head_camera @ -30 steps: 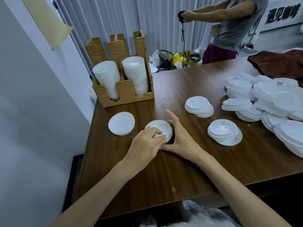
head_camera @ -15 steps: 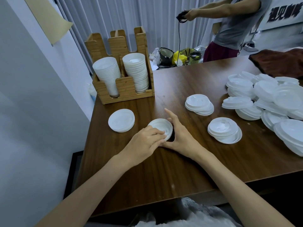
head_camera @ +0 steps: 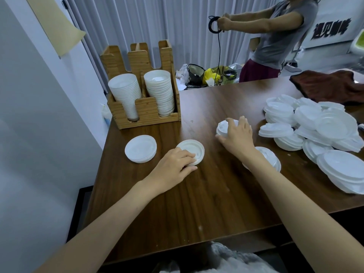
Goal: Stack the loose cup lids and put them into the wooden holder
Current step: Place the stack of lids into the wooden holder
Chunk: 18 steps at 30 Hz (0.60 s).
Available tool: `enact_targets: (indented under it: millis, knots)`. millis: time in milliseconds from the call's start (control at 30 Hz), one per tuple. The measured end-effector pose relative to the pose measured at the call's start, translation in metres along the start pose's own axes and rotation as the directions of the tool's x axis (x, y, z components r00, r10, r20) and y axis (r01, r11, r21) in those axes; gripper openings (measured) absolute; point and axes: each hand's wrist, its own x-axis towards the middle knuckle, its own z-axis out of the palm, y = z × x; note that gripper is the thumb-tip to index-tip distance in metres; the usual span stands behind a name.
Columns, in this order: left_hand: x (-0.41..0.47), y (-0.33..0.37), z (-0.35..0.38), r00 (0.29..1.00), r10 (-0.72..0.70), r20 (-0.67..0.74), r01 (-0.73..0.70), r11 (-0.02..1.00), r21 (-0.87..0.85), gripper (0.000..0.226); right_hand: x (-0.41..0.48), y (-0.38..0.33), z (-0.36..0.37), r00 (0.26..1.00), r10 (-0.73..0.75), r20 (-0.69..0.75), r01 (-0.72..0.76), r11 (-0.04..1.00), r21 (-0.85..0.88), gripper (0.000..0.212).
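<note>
Your left hand (head_camera: 173, 166) grips the near stack of lids (head_camera: 194, 150) at its front edge, fingers curled over the rim. The stack sits flat on the table (head_camera: 206, 203), in front of the wooden holder (head_camera: 145, 115). Your right hand (head_camera: 237, 134) is curled over the far stack of lids (head_camera: 222, 128), thumb at its near side, fingers spread across the top.

The holder's two front compartments are both loaded: a tall left column (head_camera: 125, 95) and a right column (head_camera: 159, 93) of white lids, each rising above the front wall.

A second ago both hands cupped the near stack; your right hand has since left it and reached to the far stack.

Both held stacks lie flat, faces up, stacking axis upright. A third stack (head_camera: 140, 148) lies just left of the near one, and the loose pile (head_camera: 325, 131) lies well to the right.
</note>
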Motion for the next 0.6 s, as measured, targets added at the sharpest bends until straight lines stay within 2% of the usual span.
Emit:
enact_targets:
  millis: [100, 200, 400, 500, 600]
  knots:
    - [0.000, 0.003, 0.000, 0.999, 0.030, -0.024, -0.029, 0.999, 0.017, 0.026, 0.016, 0.001, -0.001, 0.999, 0.005, 0.052, -0.003, 1.000, -0.029, 0.075]
    - [-0.004, 0.005, 0.000, 0.992, -0.020, -0.126, 0.018, 1.000, -0.018, 0.027, 0.020, 0.004, -0.002, 0.996, 0.000, 0.085, 0.002, 1.000, -0.019, 0.077]
    - [-0.005, 0.001, -0.004, 0.984, -0.012, -0.176, 0.006, 0.999, -0.035, 0.026, 0.009, 0.000, -0.008, 0.999, -0.028, -0.022, 0.030, 0.996, 0.087, 0.082]
    - [0.001, 0.001, -0.006, 0.973, -0.075, -0.217, 0.049, 0.991, -0.127, 0.026, 0.001, -0.010, -0.014, 0.989, -0.098, -0.109, 0.122, 0.961, 0.248, 0.086]
    - [0.012, 0.006, -0.015, 0.942, -0.223, -0.252, 0.150, 0.949, -0.278, 0.021, -0.010, -0.026, -0.022, 0.978, -0.163, -0.132, 0.210, 0.813, 0.543, 0.092]
